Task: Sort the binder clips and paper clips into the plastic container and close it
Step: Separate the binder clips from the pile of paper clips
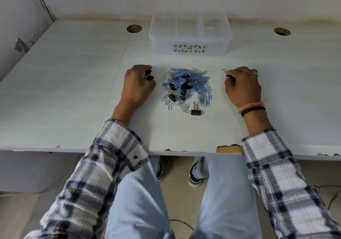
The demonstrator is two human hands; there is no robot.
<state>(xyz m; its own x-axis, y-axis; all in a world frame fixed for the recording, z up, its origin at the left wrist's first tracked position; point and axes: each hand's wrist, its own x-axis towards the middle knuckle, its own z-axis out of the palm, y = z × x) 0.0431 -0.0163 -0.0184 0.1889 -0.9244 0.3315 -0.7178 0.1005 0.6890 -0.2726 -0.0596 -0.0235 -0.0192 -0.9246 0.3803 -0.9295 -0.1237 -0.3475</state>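
A mixed pile of blue and silver paper clips (191,83) with several black binder clips lies in the middle of the pale table. One black binder clip (196,111) stands alone at the pile's near edge. My left hand (138,83), left of the pile, holds black binder clips (149,75) in curled fingers. My right hand (243,85), right of the pile, grips a binder clip (226,72); only its silver handle and a black edge show. The clear plastic container (190,49) stands open behind the pile, with dividers inside.
Two round cable holes (134,28) (282,31) sit at the back of the table on either side of the container. A wall runs behind, a panel on the left. The table's chipped front edge (229,148) is above my knees.
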